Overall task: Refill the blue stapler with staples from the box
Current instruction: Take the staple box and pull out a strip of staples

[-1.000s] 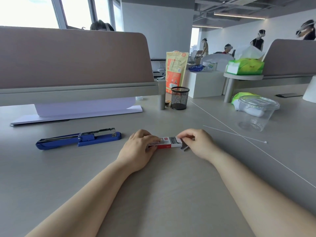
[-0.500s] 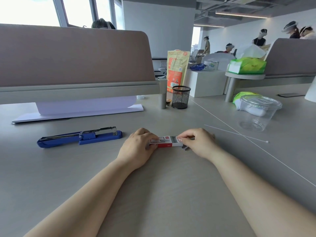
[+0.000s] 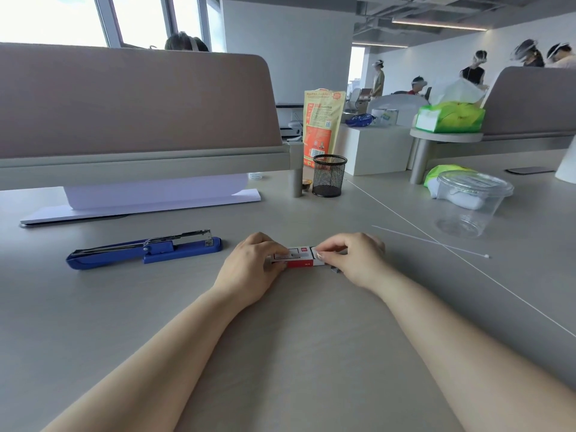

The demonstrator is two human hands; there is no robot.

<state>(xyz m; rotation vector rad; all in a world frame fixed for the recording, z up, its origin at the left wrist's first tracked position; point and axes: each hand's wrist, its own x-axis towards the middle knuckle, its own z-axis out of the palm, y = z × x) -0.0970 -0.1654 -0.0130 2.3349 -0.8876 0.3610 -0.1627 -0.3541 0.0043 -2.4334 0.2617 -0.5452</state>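
Observation:
A small red and white staple box (image 3: pixel 300 257) lies flat on the grey desk (image 3: pixel 280 353) in the middle of the view. My left hand (image 3: pixel 252 269) grips its left end. My right hand (image 3: pixel 352 258) pinches its right end with thumb and fingertips; a grey bit shows just under that hand. The blue stapler (image 3: pixel 146 249) lies swung open on the desk to the left, its metal staple channel facing up, a hand's width away from my left hand.
A black mesh pen cup (image 3: pixel 329 175) and an orange pouch (image 3: pixel 322 126) stand behind the box. A clear plastic tub (image 3: pixel 470 201) sits at the right, a thin white stick (image 3: pixel 430 241) lies in front of it. A desk divider (image 3: pixel 134 110) rises at the back left.
My right fingers have shifted slightly along the right end of the box, and the grey bit shows less beyond it. The stapler and my left hand have stayed in place.

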